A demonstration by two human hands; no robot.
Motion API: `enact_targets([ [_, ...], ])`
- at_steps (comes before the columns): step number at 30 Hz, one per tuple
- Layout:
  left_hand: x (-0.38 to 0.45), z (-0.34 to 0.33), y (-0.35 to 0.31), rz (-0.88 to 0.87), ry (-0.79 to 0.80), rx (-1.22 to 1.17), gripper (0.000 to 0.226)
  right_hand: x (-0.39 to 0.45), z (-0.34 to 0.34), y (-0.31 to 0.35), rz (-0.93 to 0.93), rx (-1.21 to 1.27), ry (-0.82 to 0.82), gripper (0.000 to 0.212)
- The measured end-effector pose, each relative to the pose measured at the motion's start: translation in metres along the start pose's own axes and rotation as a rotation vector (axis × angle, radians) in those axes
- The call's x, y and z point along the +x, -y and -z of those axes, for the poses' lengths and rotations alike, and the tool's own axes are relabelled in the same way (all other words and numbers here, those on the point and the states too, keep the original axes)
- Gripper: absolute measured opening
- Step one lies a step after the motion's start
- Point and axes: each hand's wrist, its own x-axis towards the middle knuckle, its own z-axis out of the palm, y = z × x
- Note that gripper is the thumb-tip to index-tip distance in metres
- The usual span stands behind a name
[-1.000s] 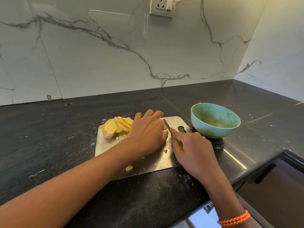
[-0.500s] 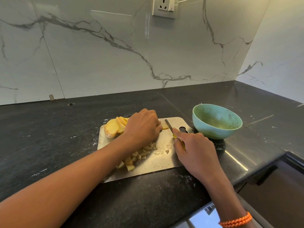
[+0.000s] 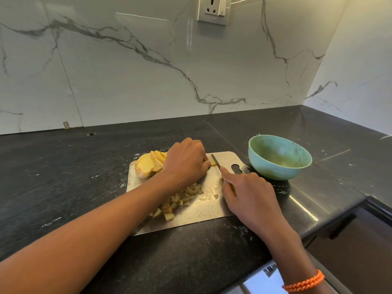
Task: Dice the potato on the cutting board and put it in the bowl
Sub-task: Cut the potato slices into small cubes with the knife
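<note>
Left hand [image 3: 186,162] now further back on board [image 3: 212,205], fingers curled over potato slices [image 3: 148,164], uncovering pile of dice [image 3: 180,200] hidden a second ago. Right hand [image 3: 250,196] gripping knife [image 3: 216,161], blade beside left fingertips. Dicing partly done; bowl [image 3: 280,158] holds no potato yet.

White marble-look wall panels [image 3: 127,71] with grey veins meet in a corner behind the black speckled surface [image 3: 53,166]; a wall socket [image 3: 212,10] sits high up.
</note>
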Motion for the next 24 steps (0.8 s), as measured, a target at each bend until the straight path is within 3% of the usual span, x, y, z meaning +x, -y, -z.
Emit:
enact_targets([
  [6,-0.001,0.003,-0.005,0.017,-0.036,-0.023,0.028,0.007,-0.003,-0.001,-0.001,0.013,0.076,0.048],
  [24,-0.006,-0.001,-0.008,0.053,-0.126,0.000,0.029,-0.039,0.010,-0.005,-0.011,0.147,-0.033,0.045],
])
